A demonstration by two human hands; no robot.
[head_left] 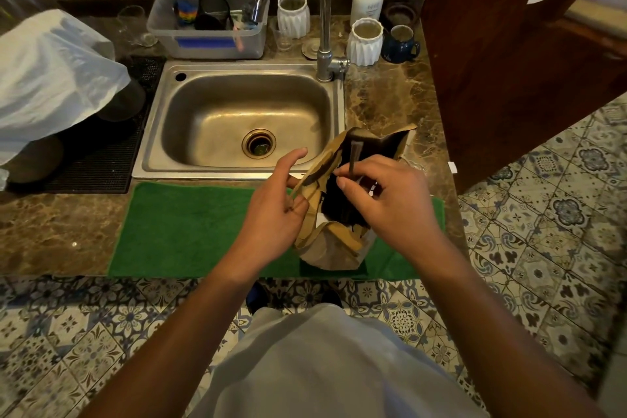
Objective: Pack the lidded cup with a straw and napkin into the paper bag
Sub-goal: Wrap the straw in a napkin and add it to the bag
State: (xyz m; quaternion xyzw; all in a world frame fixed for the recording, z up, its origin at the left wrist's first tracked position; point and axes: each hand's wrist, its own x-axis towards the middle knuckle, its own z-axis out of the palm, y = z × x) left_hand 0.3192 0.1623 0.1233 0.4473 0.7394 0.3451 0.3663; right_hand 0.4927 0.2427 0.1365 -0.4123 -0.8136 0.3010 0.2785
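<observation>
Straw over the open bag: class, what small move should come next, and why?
Probably lower the straw straight down into the bag. The right hand pinches it upright above the dark opening, while the left hand holds the bag's left edge apart.

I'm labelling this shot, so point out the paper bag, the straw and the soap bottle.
paper bag (334,253): head view, lower front wall.
straw (355,156): head view, shaft above the fingers.
soap bottle (367,0): head view, white body.
</observation>
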